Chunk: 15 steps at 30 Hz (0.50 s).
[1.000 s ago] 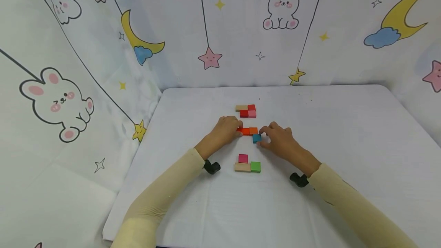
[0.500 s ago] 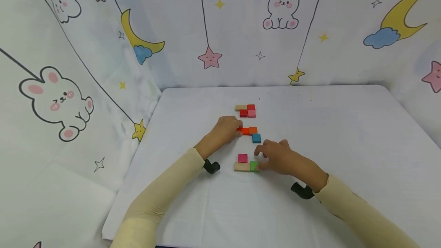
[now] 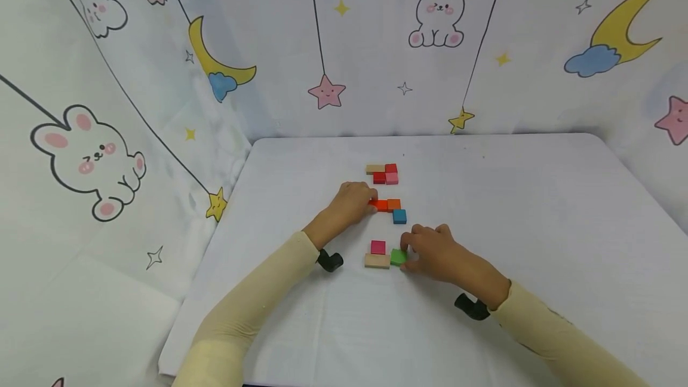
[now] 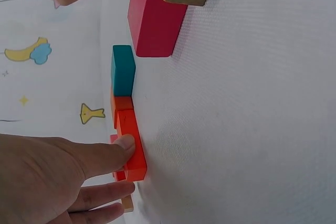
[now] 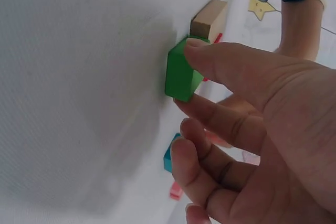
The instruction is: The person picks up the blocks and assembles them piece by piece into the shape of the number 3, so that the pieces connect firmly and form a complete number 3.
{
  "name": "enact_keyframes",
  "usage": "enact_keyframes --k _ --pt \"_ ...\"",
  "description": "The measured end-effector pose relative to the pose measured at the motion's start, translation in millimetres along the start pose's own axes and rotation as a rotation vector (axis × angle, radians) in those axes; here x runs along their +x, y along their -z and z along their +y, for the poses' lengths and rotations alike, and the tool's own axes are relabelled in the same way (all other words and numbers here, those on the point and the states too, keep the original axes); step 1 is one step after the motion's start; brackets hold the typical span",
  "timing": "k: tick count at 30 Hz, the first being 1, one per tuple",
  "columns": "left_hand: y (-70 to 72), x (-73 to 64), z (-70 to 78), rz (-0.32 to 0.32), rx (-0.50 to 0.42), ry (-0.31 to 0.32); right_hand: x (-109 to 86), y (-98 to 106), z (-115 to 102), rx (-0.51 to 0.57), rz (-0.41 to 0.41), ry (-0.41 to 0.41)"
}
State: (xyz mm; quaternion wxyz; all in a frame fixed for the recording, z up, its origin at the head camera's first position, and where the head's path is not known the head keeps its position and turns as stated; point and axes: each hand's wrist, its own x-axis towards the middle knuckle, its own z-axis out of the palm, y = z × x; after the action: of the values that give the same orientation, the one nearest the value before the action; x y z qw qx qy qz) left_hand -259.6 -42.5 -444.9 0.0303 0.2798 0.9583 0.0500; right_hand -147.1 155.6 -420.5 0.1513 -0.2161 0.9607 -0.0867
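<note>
My right hand (image 3: 436,252) pinches a green block (image 5: 178,74) between thumb and index finger. The block sits slightly turned at the right end of a plain wooden block (image 3: 377,261), and a magenta block (image 3: 378,247) lies behind that wooden one. Farther back, my left hand (image 3: 350,203) holds the left end of an orange-red block (image 4: 135,156), its thumb on the near side. An orange block (image 3: 394,204) adjoins that one on the right. In front of the orange block lies a teal block (image 3: 399,217).
Beyond the left hand is another small group: a wooden block (image 3: 375,169), two red blocks, one of them a red block (image 3: 378,178) in front, and a pink block (image 3: 392,178). All lie on a white-covered table (image 3: 537,214) with a printed cloth (image 3: 376,28) behind.
My right hand has moved from beside the teal block toward the near group and taken hold of the green block, which has turned a little. The left hand has stayed in place.
</note>
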Motion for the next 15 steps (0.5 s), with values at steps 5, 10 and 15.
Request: enact_keyframes --k 5,10,15 --pt "1.3 -1.3 1.0 -0.01 0.001 0.005 7.2 -4.7 8.6 -0.012 0.061 -0.025" --pt "2.7 -1.7 1.4 -0.009 0.009 0.005 15.0 -6.0 15.2 0.005 0.124 -0.069" --pt "4.5 -2.3 1.7 -0.003 -0.008 -0.002 19.1 -2.9 16.9 0.025 0.145 -0.105"
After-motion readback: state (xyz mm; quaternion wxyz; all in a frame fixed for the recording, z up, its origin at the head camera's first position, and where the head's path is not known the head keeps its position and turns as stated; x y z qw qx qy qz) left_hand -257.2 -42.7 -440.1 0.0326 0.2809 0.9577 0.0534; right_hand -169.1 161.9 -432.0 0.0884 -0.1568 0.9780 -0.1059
